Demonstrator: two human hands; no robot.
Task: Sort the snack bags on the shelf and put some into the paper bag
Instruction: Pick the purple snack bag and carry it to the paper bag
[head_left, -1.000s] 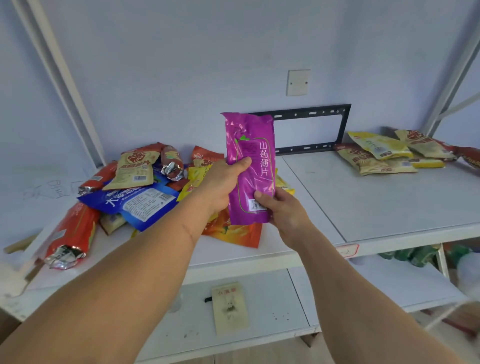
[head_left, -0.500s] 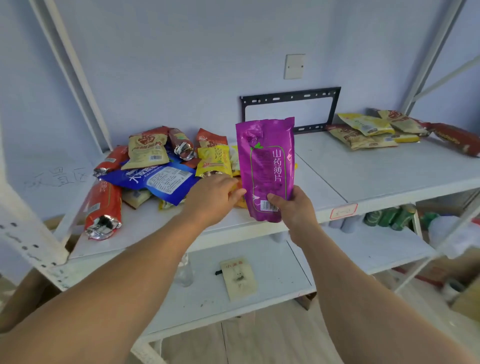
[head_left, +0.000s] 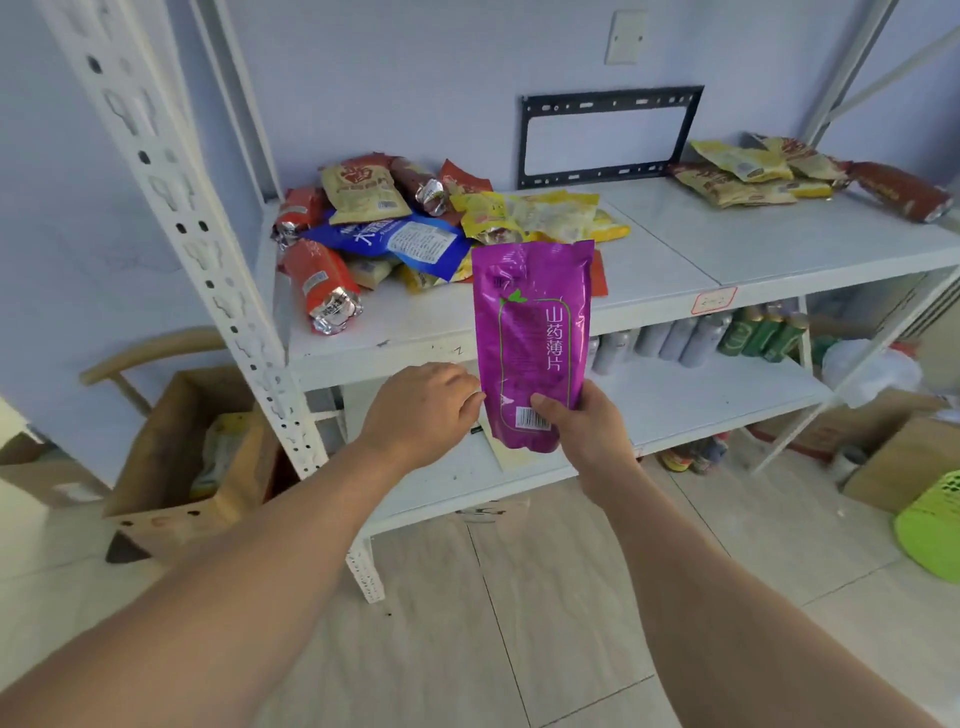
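Foil of the purple bag (head_left: 532, 332) looked light, slippery, crushable; right hand (head_left: 584, 426) pinched its bottom, left hand (head_left: 421, 410) relaxed beside, holding nothing.

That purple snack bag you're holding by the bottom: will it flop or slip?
The purple snack bag stands upright from the right hand gripping its bottom, so probably fairly stiff and light. Its glossy film may be slippery.
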